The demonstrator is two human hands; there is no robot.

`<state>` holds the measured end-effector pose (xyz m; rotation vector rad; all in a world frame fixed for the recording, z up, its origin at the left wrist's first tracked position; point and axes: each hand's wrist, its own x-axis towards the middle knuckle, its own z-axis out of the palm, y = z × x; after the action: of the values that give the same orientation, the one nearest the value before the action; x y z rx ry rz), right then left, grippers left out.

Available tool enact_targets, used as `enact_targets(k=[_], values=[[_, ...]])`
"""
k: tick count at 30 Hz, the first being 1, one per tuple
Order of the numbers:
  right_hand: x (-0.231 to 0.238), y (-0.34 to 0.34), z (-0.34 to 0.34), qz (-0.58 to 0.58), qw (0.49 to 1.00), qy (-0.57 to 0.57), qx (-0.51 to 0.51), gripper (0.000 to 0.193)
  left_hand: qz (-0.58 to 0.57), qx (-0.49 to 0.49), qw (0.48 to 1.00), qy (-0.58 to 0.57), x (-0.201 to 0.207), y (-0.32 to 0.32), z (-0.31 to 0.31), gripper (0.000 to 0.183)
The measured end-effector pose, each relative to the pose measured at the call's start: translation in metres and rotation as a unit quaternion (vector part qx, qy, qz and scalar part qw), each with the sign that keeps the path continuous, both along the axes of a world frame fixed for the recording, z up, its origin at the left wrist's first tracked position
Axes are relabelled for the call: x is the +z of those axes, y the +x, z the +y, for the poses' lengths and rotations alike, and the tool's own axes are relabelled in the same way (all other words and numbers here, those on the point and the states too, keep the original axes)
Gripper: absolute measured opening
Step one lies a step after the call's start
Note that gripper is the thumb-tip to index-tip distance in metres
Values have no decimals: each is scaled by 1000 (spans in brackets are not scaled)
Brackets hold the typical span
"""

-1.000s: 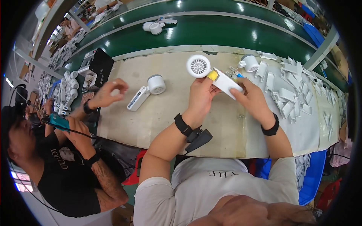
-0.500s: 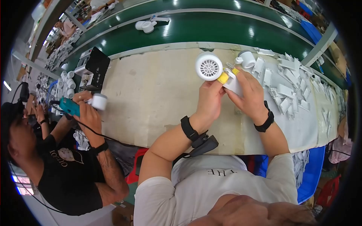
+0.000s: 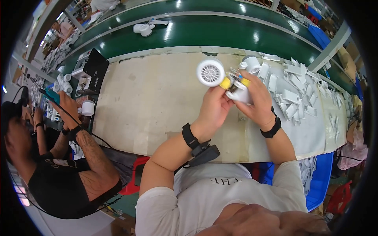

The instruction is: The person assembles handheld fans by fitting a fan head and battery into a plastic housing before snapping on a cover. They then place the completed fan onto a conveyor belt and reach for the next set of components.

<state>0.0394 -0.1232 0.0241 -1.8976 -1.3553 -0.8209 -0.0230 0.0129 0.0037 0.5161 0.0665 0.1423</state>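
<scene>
Both my hands are around a white appliance with a round, slotted grille head (image 3: pixel 210 73), held above the table's middle. My left hand (image 3: pixel 214 110) grips it below the head, thumb and fingers closed on its neck. My right hand (image 3: pixel 258 104) is closed around its white handle part (image 3: pixel 241 94). Between the hands the handle stands open, showing thin wires and dark inner parts. Yellow coverings show at fingertips of both hands. Just beyond my right hand sits another white cylindrical head (image 3: pixel 252 64) with a grey end.
White handle shells (image 3: pixel 291 96) lie heaped at right. A green conveyor (image 3: pixel 204 33) runs behind the table, carrying another white appliance (image 3: pixel 145 30). A black box (image 3: pixel 94 72) stands at left, beside a co-worker (image 3: pixel 75 173) holding a teal power tool (image 3: pixel 51 95). A blue bin (image 3: pixel 318 185) sits below right.
The handle part has tilted, and its dark inside and wires now show more. The grille head has turned slightly. The co-worker's teal tool has moved away from the white cylinder, to the left.
</scene>
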Motion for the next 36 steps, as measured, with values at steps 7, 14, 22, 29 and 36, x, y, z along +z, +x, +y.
enact_targets(k=[7,14,22,29,36], values=[[8,-19,-9,79,991,-49,96,55,-5,49,998,36,-9,3,25,28],[2,-28,6,149,972,-163,79,52,-9,47,996,80,-1,-4,23,31],[4,-24,-4,186,955,-219,77,51,23,68,995,64,6,-4,22,30],[9,-7,-11,406,912,6,-64,44,4,44,988,147,-1,-6,23,27],[15,-20,-11,171,984,-12,-44,54,-3,93,990,102,-14,1,17,29]])
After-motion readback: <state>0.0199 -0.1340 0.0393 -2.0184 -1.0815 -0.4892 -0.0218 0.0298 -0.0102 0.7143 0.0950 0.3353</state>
